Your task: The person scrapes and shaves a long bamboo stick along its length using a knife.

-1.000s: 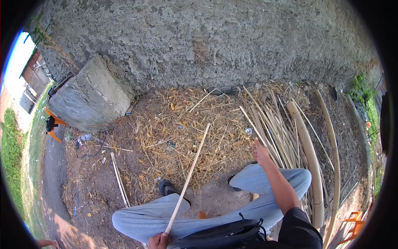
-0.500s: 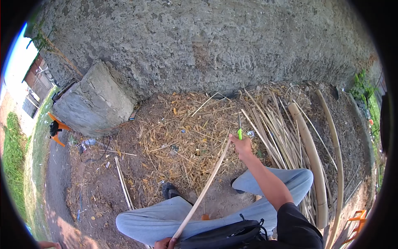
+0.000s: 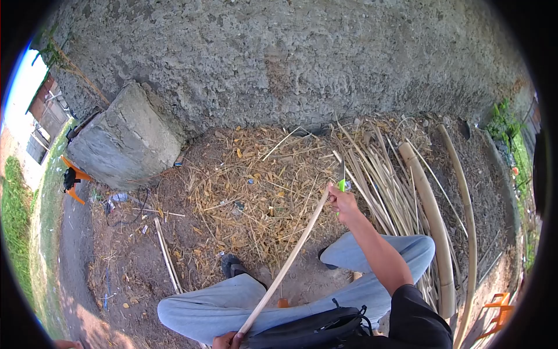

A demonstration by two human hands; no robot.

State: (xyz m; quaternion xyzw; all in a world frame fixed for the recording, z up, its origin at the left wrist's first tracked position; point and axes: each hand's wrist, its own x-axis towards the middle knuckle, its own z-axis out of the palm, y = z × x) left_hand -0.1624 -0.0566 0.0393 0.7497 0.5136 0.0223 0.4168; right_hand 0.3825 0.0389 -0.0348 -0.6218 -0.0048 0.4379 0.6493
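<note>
A long, pale bamboo strip (image 3: 285, 269) slants across my lap, from the lower middle up to the right. Its near end is in my left hand (image 3: 225, 341), closed around it at the bottom edge of the view. At the far end my right hand (image 3: 344, 205) is closed on a knife with a bright green handle (image 3: 341, 185), its blade pointing away from me. The thumb side of that hand meets the strip's tip. Whether the blade touches the strip, I cannot tell.
Several split bamboo strips (image 3: 381, 180) lie piled at the right, beside a thick bamboo pole (image 3: 430, 227) and a thinner pole (image 3: 465, 215). A concrete block (image 3: 125, 139) stands left, against the rough wall (image 3: 279, 52). Shavings and dry leaves litter the ground. A black bag (image 3: 308, 328) rests on my lap.
The view has shifted slightly. My right hand has turned a little and moved slightly right with the knife, so more of the green handle shows. My left hand still grips the strip.
</note>
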